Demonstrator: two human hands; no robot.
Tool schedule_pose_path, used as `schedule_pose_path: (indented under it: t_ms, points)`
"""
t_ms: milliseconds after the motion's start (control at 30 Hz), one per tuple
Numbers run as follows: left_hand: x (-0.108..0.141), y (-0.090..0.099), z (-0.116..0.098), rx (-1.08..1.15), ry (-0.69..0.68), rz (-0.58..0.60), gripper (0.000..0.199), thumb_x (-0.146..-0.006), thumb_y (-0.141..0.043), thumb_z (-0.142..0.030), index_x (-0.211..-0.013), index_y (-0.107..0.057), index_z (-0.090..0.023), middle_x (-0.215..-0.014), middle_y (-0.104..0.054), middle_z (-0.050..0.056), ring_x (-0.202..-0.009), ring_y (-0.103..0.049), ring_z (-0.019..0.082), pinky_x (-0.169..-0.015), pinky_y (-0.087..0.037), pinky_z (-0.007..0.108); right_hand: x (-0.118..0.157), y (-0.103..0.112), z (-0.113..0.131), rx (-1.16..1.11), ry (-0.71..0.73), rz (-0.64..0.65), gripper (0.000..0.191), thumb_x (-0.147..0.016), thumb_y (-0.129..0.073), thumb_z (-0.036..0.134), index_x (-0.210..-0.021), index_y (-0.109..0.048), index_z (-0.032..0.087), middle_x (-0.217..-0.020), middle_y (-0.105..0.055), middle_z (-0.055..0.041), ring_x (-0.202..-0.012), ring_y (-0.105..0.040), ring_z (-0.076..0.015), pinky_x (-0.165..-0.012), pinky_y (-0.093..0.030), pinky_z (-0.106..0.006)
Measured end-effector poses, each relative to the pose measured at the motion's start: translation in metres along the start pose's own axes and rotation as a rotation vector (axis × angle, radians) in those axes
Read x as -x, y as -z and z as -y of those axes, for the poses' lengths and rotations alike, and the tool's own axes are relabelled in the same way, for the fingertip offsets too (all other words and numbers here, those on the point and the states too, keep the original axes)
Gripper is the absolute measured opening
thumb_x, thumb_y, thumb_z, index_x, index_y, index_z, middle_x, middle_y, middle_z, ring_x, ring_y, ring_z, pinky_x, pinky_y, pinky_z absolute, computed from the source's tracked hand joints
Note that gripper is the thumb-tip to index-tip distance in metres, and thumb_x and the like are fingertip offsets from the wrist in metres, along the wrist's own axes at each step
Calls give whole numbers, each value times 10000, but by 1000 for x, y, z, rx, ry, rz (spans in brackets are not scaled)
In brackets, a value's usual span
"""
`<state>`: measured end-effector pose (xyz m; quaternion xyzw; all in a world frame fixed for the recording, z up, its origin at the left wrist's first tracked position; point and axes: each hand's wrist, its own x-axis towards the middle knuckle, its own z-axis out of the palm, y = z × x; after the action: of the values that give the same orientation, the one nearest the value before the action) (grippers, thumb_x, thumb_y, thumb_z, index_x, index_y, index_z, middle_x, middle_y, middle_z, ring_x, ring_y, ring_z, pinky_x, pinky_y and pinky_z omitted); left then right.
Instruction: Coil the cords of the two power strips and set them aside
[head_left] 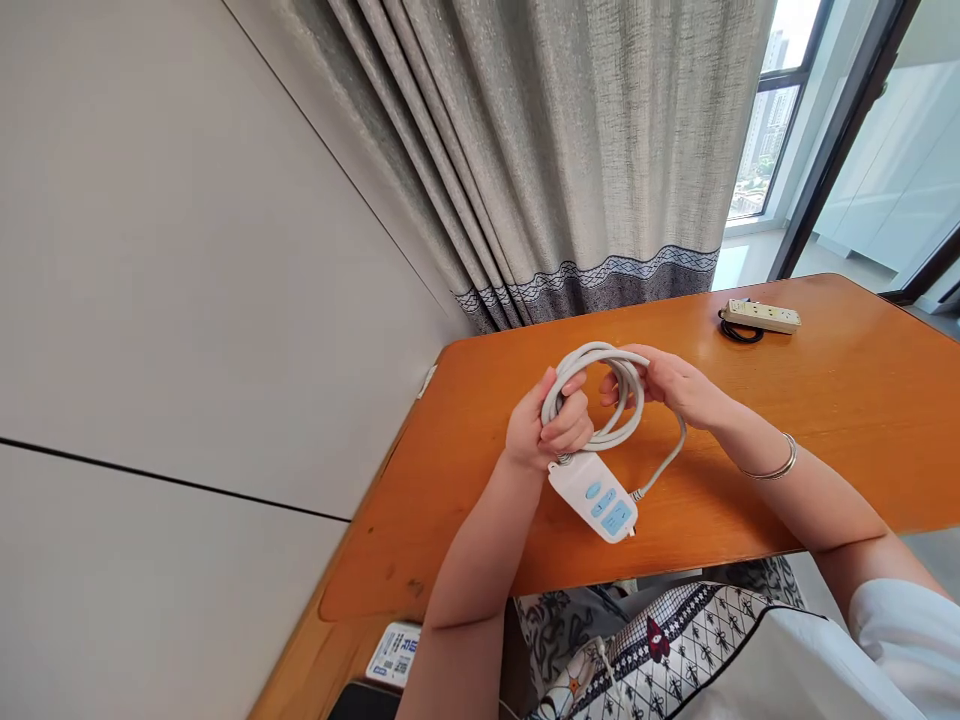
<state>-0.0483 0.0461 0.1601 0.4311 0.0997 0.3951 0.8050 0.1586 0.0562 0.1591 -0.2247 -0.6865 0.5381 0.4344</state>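
My left hand [551, 422] is closed around one side of a coiled white cable [624, 432], gripping its loops together. On the coil's other side, my right hand [667, 385] holds the loops near their top, with its fingertips partly behind the cable. Below my left hand hangs a small white power strip [596, 497] with light blue socket faces, tilted down to the right. A length of the cable runs from the strip's lower end up to my right hand. The plug cannot be made out.
A second, cream power strip [763, 316] with a black cord lies at the back right of the wooden table [465, 430]. A grey curtain [600, 150] hangs behind. At lower left are a white labelled box [394, 655] and a dark object [364, 702].
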Motion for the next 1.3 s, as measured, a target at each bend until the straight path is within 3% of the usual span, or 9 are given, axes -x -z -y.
schedule_pose_path:
  t_ms: [100, 233, 433, 633, 800, 900, 1033, 1133, 1300]
  points:
    - [-1, -2, -1, 35, -1, -60, 442, -1018, -260, -502, -710, -393, -215, -326, -169, -137, -235, 37, 39, -279, -99, 170, -1, -5, -6, -110, -50, -15, 574, -777, -715, 630, -1105, -586, 177, -865, -653, -24, -802, -687, -152, -690, -529, -251]
    - [-4, -1, 3, 83, 36, -121, 486, -991, -249, -602, -731, -403, -221, -352, -134, -144, -255, 41, 42, -286, -98, 184, -7, -1, -17, -225, -132, 21, 537, -749, -740, 631, -960, -580, 164, -695, -586, 30, -653, -684, -141, -593, -528, -235]
    - [-4, -1, 10, 23, 42, 45, 420, -921, -519, -553, -706, -379, -220, -354, -194, -144, -256, -31, 32, -307, -167, 170, -11, -2, -26, -247, -158, 12, 626, -685, -664, 786, -774, -578, 172, -558, -537, 41, -528, -640, -139, -504, -502, -234]
    - [-3, -8, 9, -1, 126, 64, 422, -960, -441, -504, -671, -321, -220, -338, -221, -127, -244, -45, 41, -302, -159, 171, -7, -1, -19, -163, -250, -13, 697, -737, -493, 868, -727, -630, 184, -560, -573, -1, -584, -665, -175, -535, -500, -259]
    - [0, -13, 4, -26, -26, 32, 419, -956, -468, -499, -681, -318, -220, -361, -203, -130, -252, -42, 40, -310, -165, 178, -8, -11, -27, -169, -224, -21, 654, -862, -392, 793, -938, -651, 197, -706, -635, -21, -651, -665, -170, -619, -515, -288]
    - [2, -15, -9, -13, -256, -138, 441, -984, -390, -527, -679, -304, -221, -387, -160, -134, -272, 12, 42, -305, -164, 191, -7, -19, -38, -118, -277, 36, 574, -945, -328, 686, -1106, -574, 193, -719, -625, -10, -570, -619, -142, -570, -489, -275]
    - [6, -16, -32, -7, -588, -393, 476, -1016, -240, -553, -678, -288, -221, -412, -158, -120, -288, 6, 55, -314, -181, 204, -2, -22, -45, 167, -320, 136, 430, -993, -393, 445, -1323, -400, 170, -645, -524, 56, -494, -503, -112, -518, -435, -240]
    - [8, -15, -43, -44, -757, -526, 470, -1021, -249, -543, -686, -315, -219, -417, -203, -109, -283, -63, 58, -323, -191, 204, 3, -23, -40, 623, -326, 207, 473, -978, -415, 258, -1419, -317, 117, -773, -617, -17, -642, -577, -151, -620, -468, -274]
    - [-1, -7, -30, -262, -867, -627, 411, -964, -475, -538, -718, -407, -215, -436, -359, -95, -295, -212, 49, -343, -226, 194, 10, -39, -20, 1433, -334, 117, 578, -947, -356, 91, -1518, -265, 80, -1003, -676, -156, -736, -659, -212, -613, -432, -315]
